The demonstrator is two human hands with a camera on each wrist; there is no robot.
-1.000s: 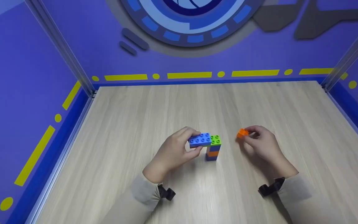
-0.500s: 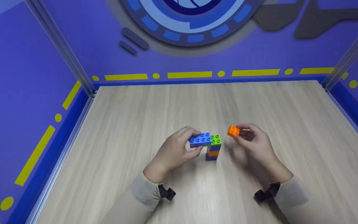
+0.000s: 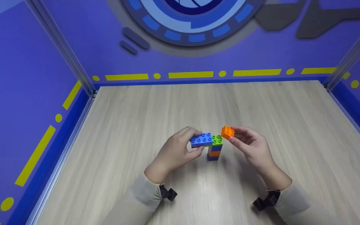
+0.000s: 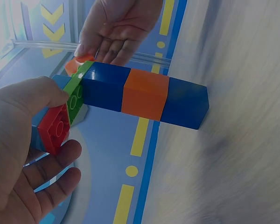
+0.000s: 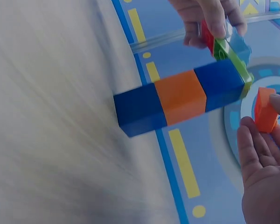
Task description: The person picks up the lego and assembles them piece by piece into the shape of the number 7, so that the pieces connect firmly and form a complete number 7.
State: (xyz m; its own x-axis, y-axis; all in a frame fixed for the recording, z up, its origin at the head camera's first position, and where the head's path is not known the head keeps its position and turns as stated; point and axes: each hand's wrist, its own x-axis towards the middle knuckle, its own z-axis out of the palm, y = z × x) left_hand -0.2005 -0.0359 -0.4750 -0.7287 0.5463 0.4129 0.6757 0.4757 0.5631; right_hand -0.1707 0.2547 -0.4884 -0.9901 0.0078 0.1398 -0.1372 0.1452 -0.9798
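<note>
A narrow tower stands upright on the table, made of a lower dark blue brick (image 4: 185,102), an orange brick (image 4: 145,94) and an upper dark blue brick (image 4: 106,86). Across its top lies a thin green plate (image 3: 217,140) that juts out to the left. A lighter blue brick (image 3: 201,140) sits on the plate's left part, and a red brick (image 4: 53,128) shows underneath. My left hand (image 3: 172,153) grips the blue brick at this overhanging end. Between thumb and fingers, my right hand (image 3: 256,148) pinches a small orange brick (image 3: 227,132), tilted, just right of the bare green studs.
The wooden table (image 3: 155,109) extends around the tower. A blue patterned back wall (image 3: 195,64) and side walls with metal corner posts (image 3: 61,47) enclose it. Black camera mounts (image 3: 168,193) sit on both wrists.
My right hand has lifted the small orange brick and carried it left, close to the tower's top. The left hand keeps its grip, and the tower has stayed in place.
</note>
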